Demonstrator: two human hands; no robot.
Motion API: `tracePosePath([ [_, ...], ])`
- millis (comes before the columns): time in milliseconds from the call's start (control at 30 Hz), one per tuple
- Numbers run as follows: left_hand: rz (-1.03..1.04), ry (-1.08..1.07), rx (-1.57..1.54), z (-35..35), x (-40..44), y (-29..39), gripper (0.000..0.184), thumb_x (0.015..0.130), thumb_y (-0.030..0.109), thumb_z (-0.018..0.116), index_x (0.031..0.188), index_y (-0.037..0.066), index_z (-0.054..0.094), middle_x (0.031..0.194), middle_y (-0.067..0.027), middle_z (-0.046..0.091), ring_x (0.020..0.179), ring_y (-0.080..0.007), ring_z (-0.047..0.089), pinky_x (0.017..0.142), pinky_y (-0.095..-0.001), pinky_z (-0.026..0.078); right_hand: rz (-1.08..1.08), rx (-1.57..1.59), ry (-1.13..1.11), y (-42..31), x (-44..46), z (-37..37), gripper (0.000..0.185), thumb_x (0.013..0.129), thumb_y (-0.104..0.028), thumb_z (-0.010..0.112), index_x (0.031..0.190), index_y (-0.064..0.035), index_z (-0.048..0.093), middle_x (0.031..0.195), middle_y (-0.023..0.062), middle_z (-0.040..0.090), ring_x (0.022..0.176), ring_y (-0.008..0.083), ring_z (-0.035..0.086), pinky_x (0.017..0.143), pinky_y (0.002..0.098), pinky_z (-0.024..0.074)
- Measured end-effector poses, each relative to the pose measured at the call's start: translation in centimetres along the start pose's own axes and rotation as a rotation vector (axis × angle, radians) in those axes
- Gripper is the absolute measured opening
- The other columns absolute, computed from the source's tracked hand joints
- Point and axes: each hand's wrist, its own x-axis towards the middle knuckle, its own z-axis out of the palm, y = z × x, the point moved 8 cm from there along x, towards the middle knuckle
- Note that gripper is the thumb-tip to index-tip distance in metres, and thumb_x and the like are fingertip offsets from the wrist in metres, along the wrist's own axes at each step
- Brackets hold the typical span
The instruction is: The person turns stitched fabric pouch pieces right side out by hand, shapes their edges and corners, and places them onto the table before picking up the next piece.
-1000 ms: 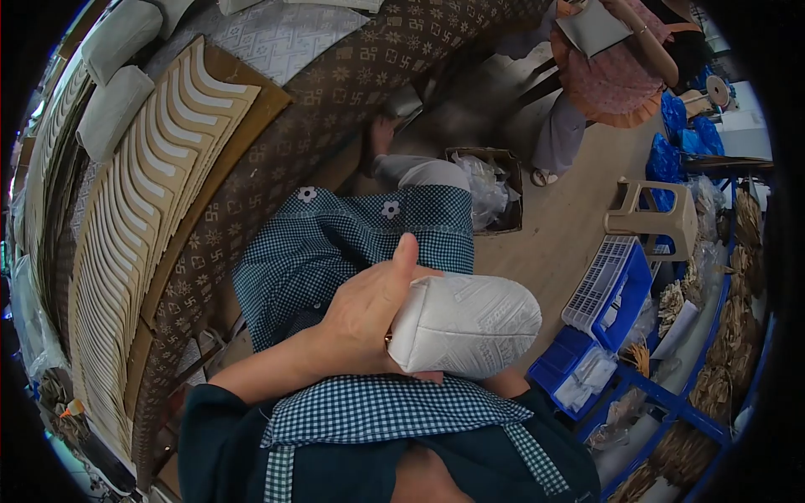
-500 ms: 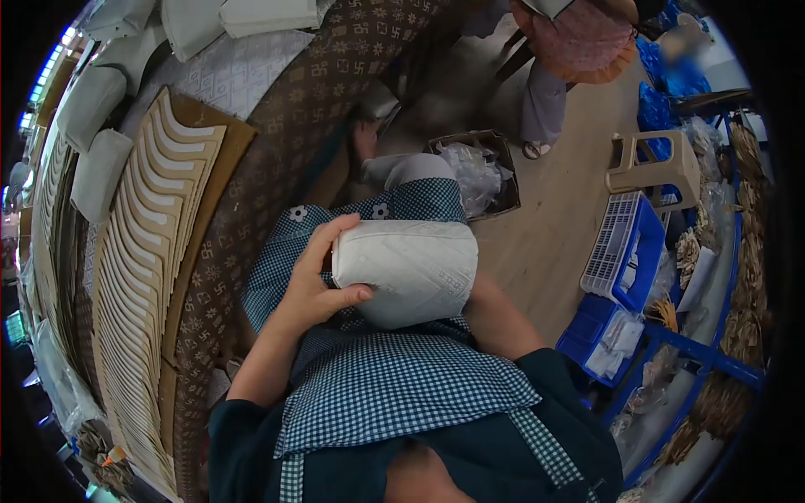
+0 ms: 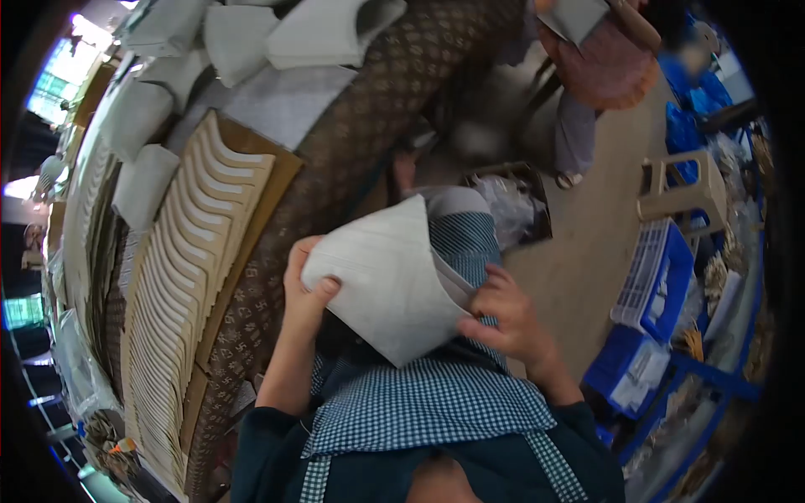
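Observation:
Over my lap is a white hollow piece with an embossed surface, tilted, its open mouth towards the right. My left hand is closed on its narrower left end, thumb on top. At the mouth's edge is my right hand, fingers bent and thumb against the rim; its fingertips are partly hidden. Beneath the piece, my checked apron covers my lap.
At my left, a long row of overlapping curved strips lies on brown board on a patterned cloth. More white hollow pieces stand beyond. A box with plastic bags, beige stool and blue crates are right. Another person stands ahead.
The white piece has turned so that its mouth faces right and shows. My right hand, mostly hidden behind it before, has come into view at the rim. The view has shifted left.

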Motion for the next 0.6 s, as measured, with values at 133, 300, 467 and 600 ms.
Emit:
tracePosePath([
  [133,0.092,-0.063,-0.047,1.1,-0.2,3.4,0.07,0.073,0.037,0.082,0.125,0.003,0.048,0.112,-0.0061,0.056,0.105,-0.0155,0.054,0.09,-0.029,0.044,-0.016,0.116,0.121,-0.7,-0.5,-1.9,0.019,0.074,-0.017,0.077,0.073,-0.0056,0.062,0.06,0.0063,0.054,0.062,0.0228,0.052,0.06,0.0359,0.0416],
  [300,0.556,-0.129,0.357,2.1,0.7,10.5,0.081,0.073,0.037,0.082,0.135,-0.001,0.046,0.119,-0.013,0.05,0.107,-0.0215,0.052,0.092,-0.0321,0.042,-0.004,0.177,0.626,0.6,-1.3,-5.8,0.015,0.08,-0.013,0.072,0.081,-0.0022,0.062,0.074,0.0052,0.059,0.069,0.0176,0.054,0.066,0.0306,0.0433],
  [467,1.375,0.042,0.91,2.8,0.5,25.4,0.072,0.066,0.039,0.086,0.119,0.0,0.056,0.116,-0.0148,0.047,0.102,-0.0298,0.053,0.082,-0.0371,0.048,0.192,0.377,0.829,5.2,-3.4,-7.5,0.01,0.09,-0.008,0.06,0.086,0.0003,0.062,0.085,0.0041,0.061,0.076,0.0117,0.055,0.07,0.0251,0.0436],
  [600,1.526,0.315,1.273,1.5,8.4,35.1,0.071,0.072,0.036,0.08,0.127,0.003,0.05,0.123,-0.0179,0.046,0.111,-0.0324,0.05,0.09,-0.0397,0.044,0.373,0.522,0.675,9.0,-3.7,-3.0,0.011,0.093,-0.007,0.058,0.086,0.0009,0.063,0.081,0.0014,0.061,0.072,0.0082,0.054,0.066,0.0224,0.0428],
])
